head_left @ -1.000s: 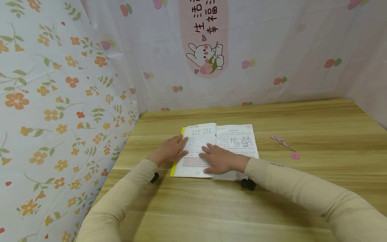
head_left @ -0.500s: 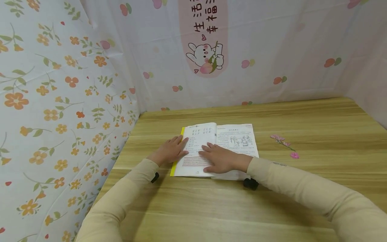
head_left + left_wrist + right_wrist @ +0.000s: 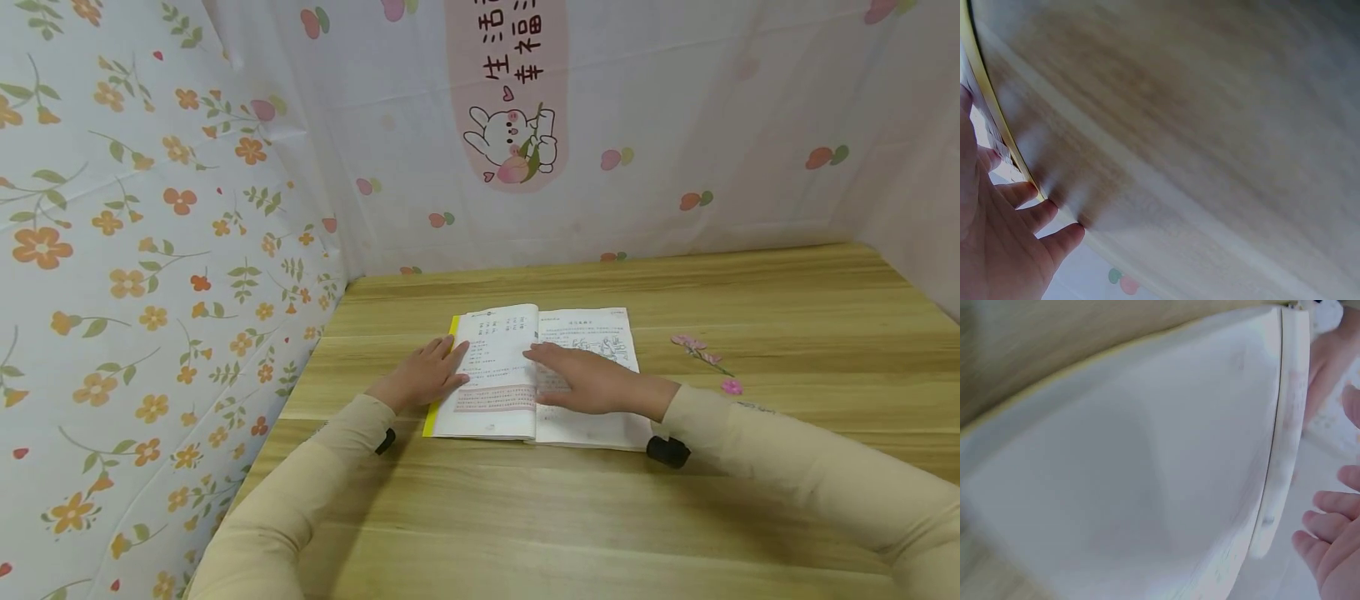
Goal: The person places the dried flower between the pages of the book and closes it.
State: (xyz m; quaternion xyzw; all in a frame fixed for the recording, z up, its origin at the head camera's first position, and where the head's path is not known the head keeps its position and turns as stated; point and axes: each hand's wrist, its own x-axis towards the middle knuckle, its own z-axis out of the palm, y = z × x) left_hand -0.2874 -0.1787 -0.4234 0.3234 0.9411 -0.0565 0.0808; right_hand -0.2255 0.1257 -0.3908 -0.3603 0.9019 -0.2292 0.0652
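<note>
An open book (image 3: 495, 425) with printed pages and a yellow cover edge lies on the wooden table. My left hand (image 3: 422, 377) rests along its left margin, fingers spread, with the fingertips on the page. In the left wrist view this hand (image 3: 1004, 240) has several fingers at the book's yellow edge (image 3: 999, 112) and the table. My right hand (image 3: 596, 381) is over the right page, fingers extended toward the middle fold and holding nothing. The right wrist view shows the right hand (image 3: 1338, 531) with straight fingers beside the page (image 3: 1129, 462).
Right of the book on the table (image 3: 787, 333) lies a pink flower sprig (image 3: 701, 357), with a pink blossom (image 3: 732, 387) at its lower end. Patterned cloth walls (image 3: 660, 100) stand behind and to the left.
My right hand has slid right from the left page, across the fold, to above the right page. The left hand and the book have stayed in place.
</note>
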